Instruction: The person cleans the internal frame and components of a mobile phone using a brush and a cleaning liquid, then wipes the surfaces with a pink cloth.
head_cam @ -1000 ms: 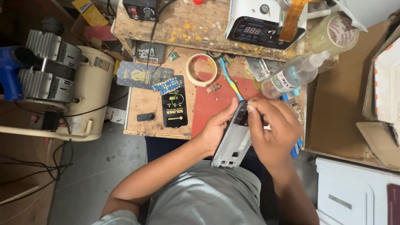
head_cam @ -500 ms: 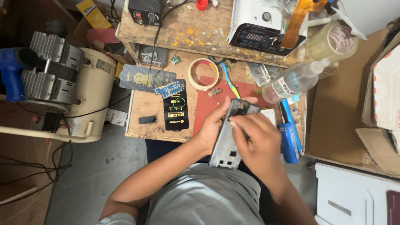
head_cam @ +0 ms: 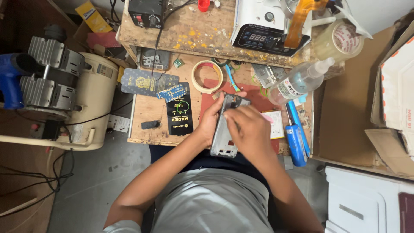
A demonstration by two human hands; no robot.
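My left hand (head_cam: 212, 117) grips the left edge of a grey metal phone frame (head_cam: 224, 138), held upright over a red work mat (head_cam: 254, 96) on the wooden bench (head_cam: 151, 116). My right hand (head_cam: 249, 133) lies across the frame's upper half, fingers pressing on its top part, and hides much of it. The frame's lower end sticks out toward my body.
A tape ring (head_cam: 207, 76), a black flat packet (head_cam: 179, 108) and a blue card (head_cam: 146, 82) lie left of the mat. A spray bottle (head_cam: 299, 81) and a blue tool (head_cam: 296, 140) lie to the right. A white station (head_cam: 269, 32) stands behind, a compressor (head_cam: 60, 92) at left.
My right hand has slid from the frame's right side over its upper half. The frame has stayed in my left hand, tilted slightly more upright.
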